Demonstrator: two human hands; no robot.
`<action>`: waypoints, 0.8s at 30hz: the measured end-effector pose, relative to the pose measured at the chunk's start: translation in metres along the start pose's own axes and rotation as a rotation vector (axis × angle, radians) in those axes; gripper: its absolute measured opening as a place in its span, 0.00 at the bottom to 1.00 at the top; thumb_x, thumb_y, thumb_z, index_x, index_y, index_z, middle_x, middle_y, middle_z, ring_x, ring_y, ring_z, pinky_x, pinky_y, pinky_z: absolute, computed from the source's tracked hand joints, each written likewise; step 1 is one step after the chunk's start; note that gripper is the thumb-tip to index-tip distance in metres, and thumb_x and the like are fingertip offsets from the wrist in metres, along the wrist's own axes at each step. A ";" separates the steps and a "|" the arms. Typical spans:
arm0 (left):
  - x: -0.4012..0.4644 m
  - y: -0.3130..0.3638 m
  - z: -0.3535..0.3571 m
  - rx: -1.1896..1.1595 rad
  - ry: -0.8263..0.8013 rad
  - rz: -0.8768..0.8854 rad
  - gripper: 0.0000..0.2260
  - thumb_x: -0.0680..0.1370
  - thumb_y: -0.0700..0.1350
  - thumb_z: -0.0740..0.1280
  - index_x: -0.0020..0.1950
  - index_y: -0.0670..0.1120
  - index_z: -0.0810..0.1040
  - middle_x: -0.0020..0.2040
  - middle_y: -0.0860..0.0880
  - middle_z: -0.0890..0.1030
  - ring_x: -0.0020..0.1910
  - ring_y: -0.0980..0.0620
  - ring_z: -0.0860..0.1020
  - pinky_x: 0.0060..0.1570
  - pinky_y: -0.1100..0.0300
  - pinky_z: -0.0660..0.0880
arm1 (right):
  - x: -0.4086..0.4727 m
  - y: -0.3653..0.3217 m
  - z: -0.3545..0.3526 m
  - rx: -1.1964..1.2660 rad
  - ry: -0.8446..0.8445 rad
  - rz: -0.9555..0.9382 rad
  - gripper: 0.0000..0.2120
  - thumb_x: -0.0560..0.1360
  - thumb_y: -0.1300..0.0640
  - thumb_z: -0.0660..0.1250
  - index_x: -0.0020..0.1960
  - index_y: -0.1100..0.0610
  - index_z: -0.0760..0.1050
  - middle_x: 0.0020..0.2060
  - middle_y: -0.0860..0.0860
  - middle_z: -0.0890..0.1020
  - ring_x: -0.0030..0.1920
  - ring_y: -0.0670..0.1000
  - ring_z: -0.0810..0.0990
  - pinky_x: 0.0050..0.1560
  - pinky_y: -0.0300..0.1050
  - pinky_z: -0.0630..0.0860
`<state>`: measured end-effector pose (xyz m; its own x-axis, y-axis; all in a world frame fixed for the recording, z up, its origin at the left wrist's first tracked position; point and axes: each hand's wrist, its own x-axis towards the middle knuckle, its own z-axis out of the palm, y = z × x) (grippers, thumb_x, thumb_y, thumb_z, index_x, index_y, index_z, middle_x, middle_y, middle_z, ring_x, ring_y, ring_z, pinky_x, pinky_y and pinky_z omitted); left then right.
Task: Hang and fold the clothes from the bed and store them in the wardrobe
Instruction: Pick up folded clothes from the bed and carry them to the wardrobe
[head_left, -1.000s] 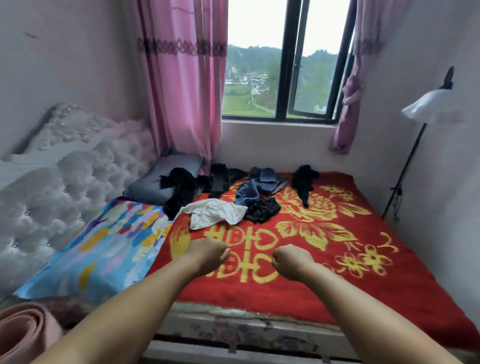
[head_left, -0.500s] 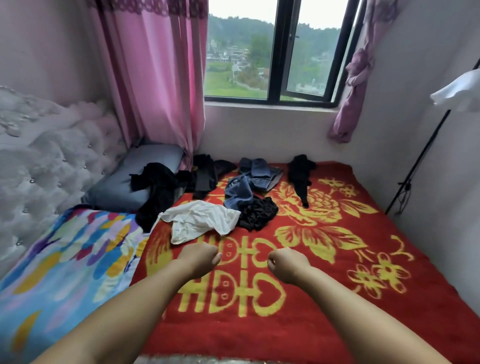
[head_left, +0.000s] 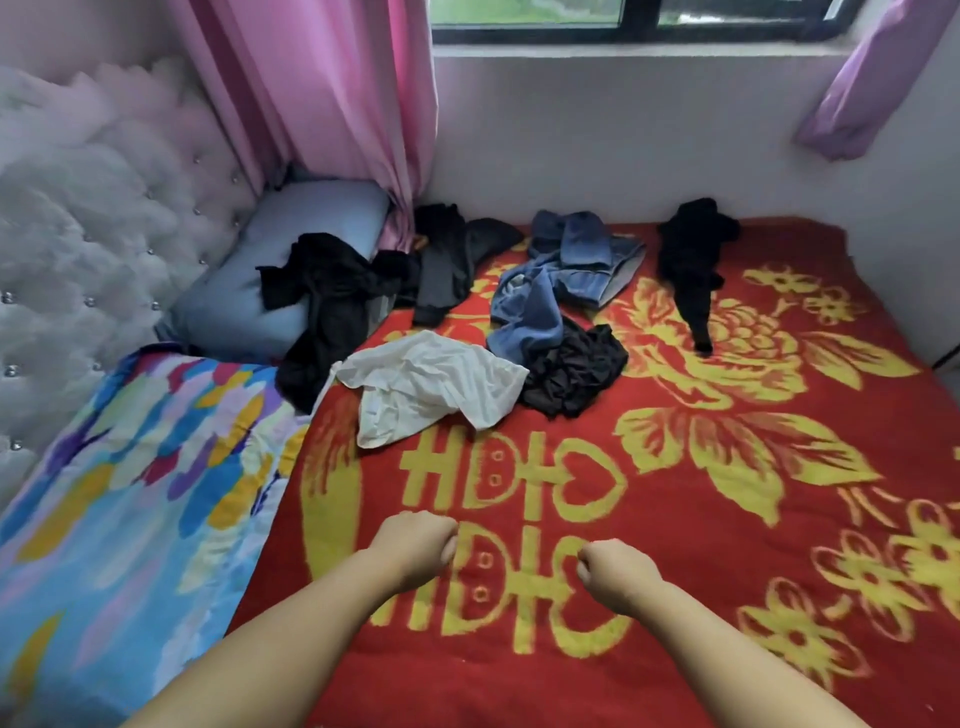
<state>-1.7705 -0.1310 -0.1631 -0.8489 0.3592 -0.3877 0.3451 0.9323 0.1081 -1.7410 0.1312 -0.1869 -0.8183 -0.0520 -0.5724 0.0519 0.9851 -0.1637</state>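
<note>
Red blanket with yellow flowers; white garment; blue jeans; pink curtain; multicoloured quilt.

Left grip, right grip fisted, empty

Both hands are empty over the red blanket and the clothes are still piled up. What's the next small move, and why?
Probably reach the left hand forward to the white garment: it is the nearest piece, lies loose on top, and both the left and the right hand are fisted, holding nothing.
</note>
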 end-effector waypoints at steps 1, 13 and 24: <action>0.017 -0.004 0.003 -0.010 -0.006 -0.017 0.12 0.81 0.49 0.53 0.50 0.45 0.73 0.48 0.46 0.80 0.45 0.44 0.78 0.36 0.56 0.67 | 0.020 0.005 0.003 0.001 -0.012 -0.010 0.13 0.79 0.56 0.52 0.36 0.55 0.65 0.39 0.51 0.75 0.41 0.55 0.75 0.38 0.43 0.69; 0.227 -0.048 0.090 0.018 0.062 -0.151 0.25 0.80 0.45 0.57 0.76 0.47 0.55 0.68 0.45 0.68 0.65 0.46 0.68 0.57 0.53 0.68 | 0.243 0.019 0.068 0.131 0.115 -0.090 0.22 0.82 0.52 0.52 0.76 0.54 0.60 0.76 0.52 0.60 0.75 0.53 0.57 0.72 0.50 0.61; 0.337 -0.191 0.138 0.270 0.041 -0.419 0.30 0.79 0.35 0.54 0.78 0.40 0.41 0.78 0.39 0.46 0.77 0.42 0.46 0.73 0.44 0.52 | 0.312 0.012 0.175 -0.044 0.467 -0.058 0.29 0.75 0.48 0.50 0.75 0.55 0.62 0.74 0.56 0.63 0.74 0.55 0.57 0.73 0.60 0.48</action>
<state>-2.0669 -0.1937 -0.4406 -0.9500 -0.0380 -0.3100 0.0574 0.9545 -0.2927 -1.8952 0.0983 -0.5081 -0.9896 -0.0382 -0.1387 -0.0179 0.9893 -0.1448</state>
